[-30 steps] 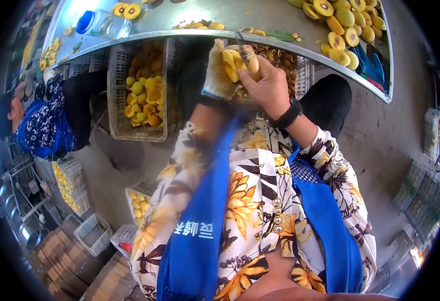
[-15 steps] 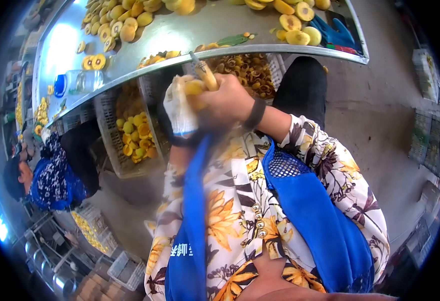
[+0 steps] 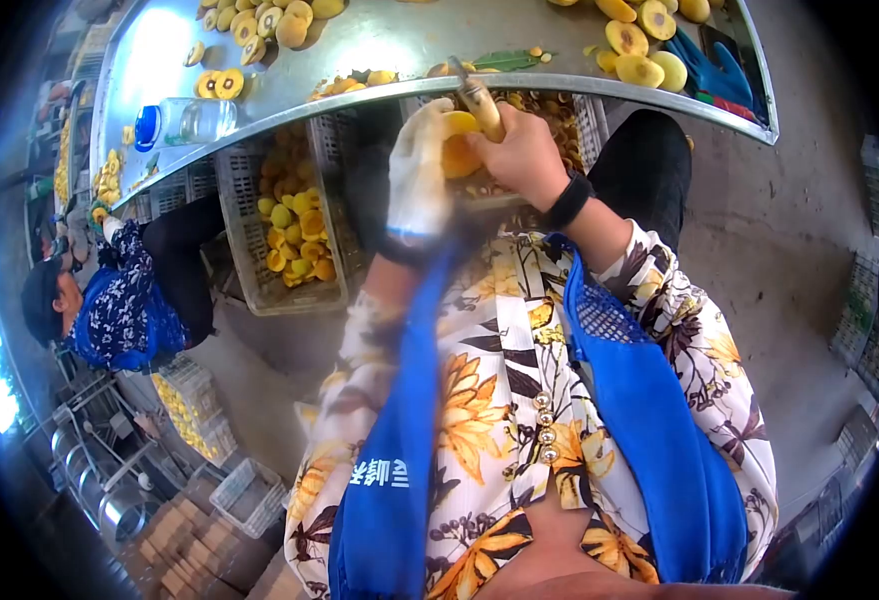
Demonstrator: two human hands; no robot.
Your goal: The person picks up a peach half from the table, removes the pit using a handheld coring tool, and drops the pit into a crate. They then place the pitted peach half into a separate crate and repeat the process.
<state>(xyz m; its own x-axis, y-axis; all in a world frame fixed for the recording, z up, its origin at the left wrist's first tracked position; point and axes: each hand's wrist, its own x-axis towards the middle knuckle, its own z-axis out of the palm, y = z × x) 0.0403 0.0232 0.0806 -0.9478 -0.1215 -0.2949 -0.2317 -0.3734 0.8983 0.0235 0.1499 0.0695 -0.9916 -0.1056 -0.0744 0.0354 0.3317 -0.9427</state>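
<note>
My left hand (image 3: 417, 175), in a white glove, is closed around a yellow peach half (image 3: 460, 154) above the crates at the table's front edge. My bare right hand (image 3: 527, 158) grips a wooden-handled tool (image 3: 482, 110) with a narrow metal end pointing up and away. The right thumb lies against the peach, and both hands meet there. Behind and below the right hand, brown and orange peach scraps (image 3: 556, 108) fill a crate. Cut yellow peach pieces (image 3: 299, 235) lie in the white crate (image 3: 249, 262) to the left.
On the metal table (image 3: 379, 55) are peach halves (image 3: 289, 25), a clear bottle (image 3: 199, 120) with a blue cap, a green leaf (image 3: 507, 61) and a blue glove (image 3: 709, 70). A co-worker (image 3: 119, 300) sits at the left. My knee (image 3: 644, 165) is under the right table edge.
The whole view has shifted, so table and crates sit higher and further right. My hands have come slightly apart, and more of the peach half shows between them.
</note>
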